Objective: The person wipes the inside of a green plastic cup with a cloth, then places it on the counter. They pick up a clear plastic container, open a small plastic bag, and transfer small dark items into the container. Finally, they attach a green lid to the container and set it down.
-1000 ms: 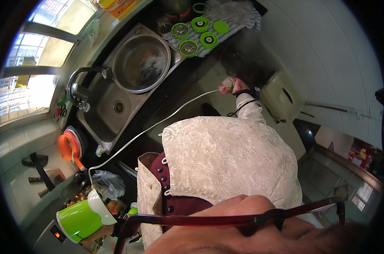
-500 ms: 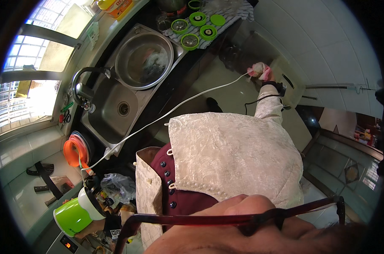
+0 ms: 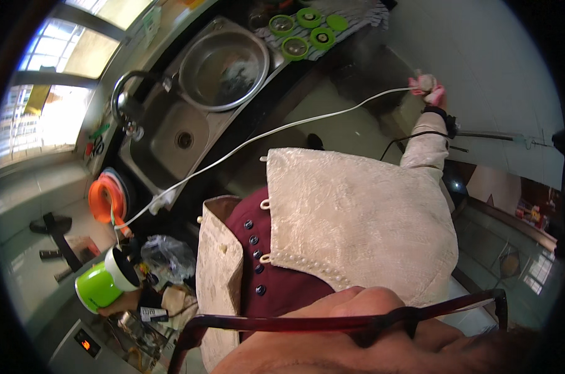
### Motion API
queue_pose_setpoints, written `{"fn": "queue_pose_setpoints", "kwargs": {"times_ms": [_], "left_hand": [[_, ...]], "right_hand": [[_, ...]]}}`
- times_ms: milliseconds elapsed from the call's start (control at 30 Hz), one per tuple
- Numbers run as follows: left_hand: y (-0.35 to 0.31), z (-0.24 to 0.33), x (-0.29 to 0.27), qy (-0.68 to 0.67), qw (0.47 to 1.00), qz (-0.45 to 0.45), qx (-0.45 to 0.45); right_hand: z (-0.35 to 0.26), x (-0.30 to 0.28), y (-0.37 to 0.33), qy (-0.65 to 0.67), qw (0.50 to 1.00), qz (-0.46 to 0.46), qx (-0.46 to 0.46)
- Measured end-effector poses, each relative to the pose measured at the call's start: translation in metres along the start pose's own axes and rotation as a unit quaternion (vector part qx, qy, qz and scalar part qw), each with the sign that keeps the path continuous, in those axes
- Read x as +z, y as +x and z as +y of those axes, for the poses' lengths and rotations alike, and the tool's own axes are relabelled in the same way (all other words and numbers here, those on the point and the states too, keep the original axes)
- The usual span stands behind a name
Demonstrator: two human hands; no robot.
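Cord (image 3: 329,116) already stretched out; right hand (image 3: 434,101) grip closed round pink-white cloth (image 3: 426,81) at cord's end; left hand (image 3: 122,303) grip curled round green-white appliance (image 3: 95,288), not set down.

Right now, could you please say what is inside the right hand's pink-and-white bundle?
A white cable runs to the pink-and-white bundle, gripped by the right hand; anything inside, including any cable end, is covered from view.

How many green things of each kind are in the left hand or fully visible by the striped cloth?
Green-and-white cylindrical appliance, in left hand: 1
Round green pieces with black centres: 2
Round green pieces with greyish centres: 2
Flat plain green disc: 1
Total: 6
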State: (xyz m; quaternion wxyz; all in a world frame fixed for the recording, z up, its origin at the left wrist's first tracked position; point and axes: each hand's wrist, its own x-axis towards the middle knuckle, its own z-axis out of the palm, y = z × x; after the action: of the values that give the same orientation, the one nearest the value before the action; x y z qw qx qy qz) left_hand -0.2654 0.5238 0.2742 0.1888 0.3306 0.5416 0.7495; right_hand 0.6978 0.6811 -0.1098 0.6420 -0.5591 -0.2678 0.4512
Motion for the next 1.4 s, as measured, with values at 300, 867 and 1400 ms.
{"fn": "queue_pose_setpoints", "kwargs": {"times_ms": [300, 867, 1400], "left_hand": [[-0.009, -0.006, -0.013, -0.048, 0.996, 0.068, -0.044], [-0.111, -0.145, 0.075, 0.011, 0.885, -0.289, -0.365], [-0.200, -0.134, 0.042, 0.024, 0.832, -0.295, -0.469]], "right_hand": [[0.014, -0.084, 0.062, -0.170, 0.977, -0.076, -0.100], [-0.004, 0.437, -0.193, -0.319, 0.559, -0.758, 0.105], [0.070, 0.470, -0.175, -0.244, 0.908, -0.339, -0.020]]}}
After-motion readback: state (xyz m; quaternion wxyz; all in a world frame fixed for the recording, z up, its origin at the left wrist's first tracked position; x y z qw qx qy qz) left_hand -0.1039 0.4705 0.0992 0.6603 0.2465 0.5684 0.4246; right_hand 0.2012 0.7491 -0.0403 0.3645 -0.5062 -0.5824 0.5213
